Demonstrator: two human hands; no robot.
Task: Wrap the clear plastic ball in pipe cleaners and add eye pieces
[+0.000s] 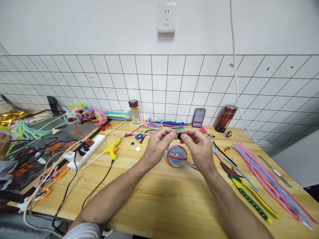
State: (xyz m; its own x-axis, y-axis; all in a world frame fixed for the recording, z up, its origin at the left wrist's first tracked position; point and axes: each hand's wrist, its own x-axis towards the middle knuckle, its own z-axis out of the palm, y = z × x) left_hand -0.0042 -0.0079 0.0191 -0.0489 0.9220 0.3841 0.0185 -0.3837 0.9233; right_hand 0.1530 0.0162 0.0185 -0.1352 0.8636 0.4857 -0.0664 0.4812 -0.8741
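Note:
My left hand [159,143] and my right hand [198,146] meet above the wooden table [154,196], fingertips pinched together on a small black piece [179,135] held between them. Just below the hands lies a clear ball [176,155] wrapped with a red band. Yellow-handled pliers [246,191] lie to the right of my right forearm. A yellow glue gun [112,150] rests to the left of my left hand.
Pink and blue pipe cleaners [269,176] spread along the right side. A white power strip [86,151] with cables, colourful pipe-cleaner figures [86,116], a glass jar [135,112], a phone [198,119] and a red bottle [225,119] stand near the tiled wall. Another person's hand [3,142] shows at far left.

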